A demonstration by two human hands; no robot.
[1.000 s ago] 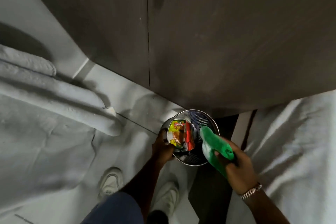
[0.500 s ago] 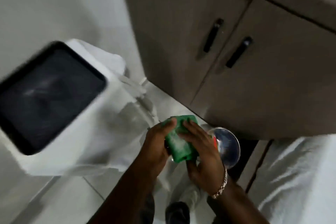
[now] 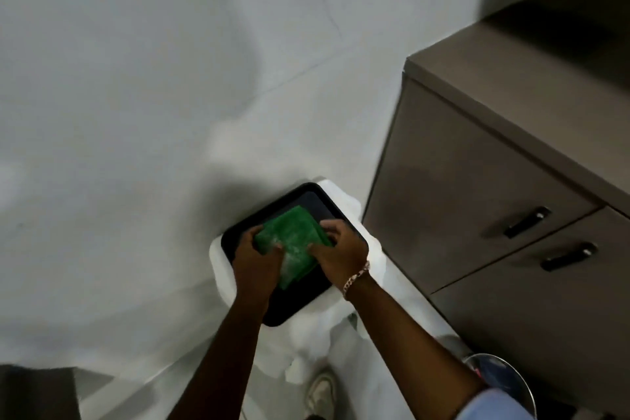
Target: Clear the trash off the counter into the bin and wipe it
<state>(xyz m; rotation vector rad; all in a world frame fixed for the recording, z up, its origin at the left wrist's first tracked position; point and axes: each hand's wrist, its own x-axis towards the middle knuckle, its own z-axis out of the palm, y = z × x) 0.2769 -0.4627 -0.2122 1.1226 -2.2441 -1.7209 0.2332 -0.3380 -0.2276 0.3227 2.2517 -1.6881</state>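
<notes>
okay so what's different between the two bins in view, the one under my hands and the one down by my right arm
The white bin is rectangular with a black rim, lined with a white bag; the metal bin is round, shiny and has mesh walls. The white bin stands against the wall left of the cabinet and shows fully; the metal bin sits in front of the cabinet, partly hidden by the right arm. Both hands, left and right, hold a green cloth over the white bin. Both bins are open-topped, on the floor.

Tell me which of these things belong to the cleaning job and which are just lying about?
In the job:
- green cloth, held by left hand and right hand
- bin
- counter

Just there:
- black-topped white box
- cupboard handles
- shoe
</notes>
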